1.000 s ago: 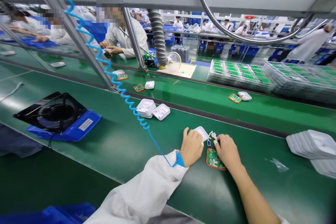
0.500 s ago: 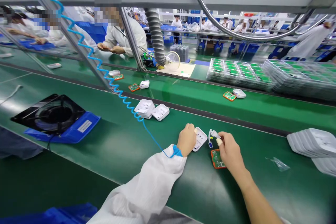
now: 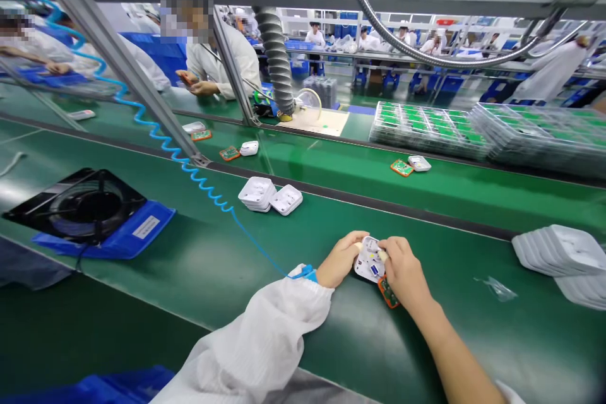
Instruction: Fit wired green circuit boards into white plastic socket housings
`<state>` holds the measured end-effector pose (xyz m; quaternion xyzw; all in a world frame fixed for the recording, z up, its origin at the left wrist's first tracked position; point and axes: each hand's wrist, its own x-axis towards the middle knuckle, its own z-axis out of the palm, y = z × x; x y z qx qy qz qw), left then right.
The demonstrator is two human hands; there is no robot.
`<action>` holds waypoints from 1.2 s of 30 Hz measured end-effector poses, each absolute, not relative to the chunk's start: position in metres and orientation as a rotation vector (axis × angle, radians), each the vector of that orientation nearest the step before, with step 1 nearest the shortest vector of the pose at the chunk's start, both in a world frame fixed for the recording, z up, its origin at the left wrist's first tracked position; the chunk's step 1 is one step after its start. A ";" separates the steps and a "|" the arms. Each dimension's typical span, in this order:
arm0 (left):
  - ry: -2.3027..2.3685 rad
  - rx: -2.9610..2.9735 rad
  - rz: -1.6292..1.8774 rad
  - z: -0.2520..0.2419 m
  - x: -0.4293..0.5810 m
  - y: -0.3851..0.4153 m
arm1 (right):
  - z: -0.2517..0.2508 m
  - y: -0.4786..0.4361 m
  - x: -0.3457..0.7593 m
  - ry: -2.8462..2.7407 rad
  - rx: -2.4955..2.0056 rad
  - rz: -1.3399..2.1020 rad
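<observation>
My left hand (image 3: 337, 260) grips the left side of a white plastic housing (image 3: 363, 268), tilted with its inside showing. Bent over the housing's right side is my right hand (image 3: 408, 273), its fingertips pinching a white cable lead inside; most of the lead is hidden by the fingers. The lead's small blue plug (image 3: 374, 269) shows near the lower edge of the housing. Pale covers sit on some fingertips of both hands. Under my right hand a green circuit board in an orange frame (image 3: 389, 295) lies on the table, partly covered. A blue wrist strap (image 3: 305, 273) circles my left wrist.
White housings (image 3: 257, 192) are stacked ahead, more (image 3: 561, 252) at right. A clear plastic scrap (image 3: 499, 289) lies nearby. A black fan (image 3: 89, 205) stands left. The conveyor (image 3: 322, 167) carries boards and housings; trays (image 3: 426, 126) stand beyond. A coiled blue cord (image 3: 177, 154) crosses left; co-workers sit opposite.
My right hand has moved left, bringing the cable lead and its blue plug into the housing. My left hand has turned the housing. Items on the conveyor have shifted left, as the view moved slightly.
</observation>
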<state>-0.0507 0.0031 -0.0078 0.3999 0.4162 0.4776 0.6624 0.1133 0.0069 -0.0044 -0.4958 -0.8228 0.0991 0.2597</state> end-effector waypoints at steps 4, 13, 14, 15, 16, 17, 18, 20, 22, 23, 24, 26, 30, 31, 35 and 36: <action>0.954 0.984 1.077 -0.007 -0.053 0.003 | -0.004 0.009 0.114 -2.286 -1.288 0.288; 1.215 1.374 1.068 -0.004 -0.053 -0.002 | 0.000 0.010 0.114 -2.073 -1.308 0.633; 1.226 1.424 1.069 -0.002 -0.053 -0.003 | 0.001 0.011 0.115 -2.072 -1.314 0.727; 1.247 1.461 1.076 -0.001 -0.052 -0.003 | 0.001 0.011 0.115 -2.080 -1.316 0.783; 1.278 1.482 1.089 0.000 -0.051 -0.004 | 0.001 0.011 0.115 -2.086 -1.319 0.772; 1.317 1.482 1.103 0.000 -0.051 -0.004 | 0.002 0.010 0.114 -2.084 -1.323 0.696; 1.359 1.462 1.117 -0.002 -0.051 -0.003 | 0.003 0.009 0.113 -2.079 -1.320 0.584; 1.437 1.387 1.139 -0.005 -0.052 -0.001 | 0.004 0.005 0.108 -2.098 -1.276 0.391; 1.473 1.314 1.159 -0.009 -0.053 0.000 | 0.003 0.001 0.100 -2.190 -1.208 0.324; 1.470 1.290 1.168 -0.011 -0.053 0.001 | 0.002 0.000 0.097 -2.244 -1.184 0.319; 1.460 1.277 1.174 -0.012 -0.053 0.001 | 0.000 -0.001 0.093 -2.288 -1.177 0.313; 1.440 1.266 1.172 -0.012 -0.052 0.000 | -0.004 -0.001 0.087 -2.343 -1.202 0.282; 1.455 1.271 1.120 -0.009 -0.050 -0.001 | -0.014 0.001 0.083 -2.390 -1.285 0.134; 1.464 1.276 1.106 -0.008 -0.050 -0.002 | -0.015 0.001 0.083 -2.396 -1.299 0.081; 1.494 1.294 1.066 -0.006 -0.051 -0.002 | -0.018 0.002 0.085 -2.389 -1.276 -0.020; 1.494 1.295 1.061 -0.007 -0.051 -0.002 | -0.019 0.003 0.086 -2.383 -1.261 -0.016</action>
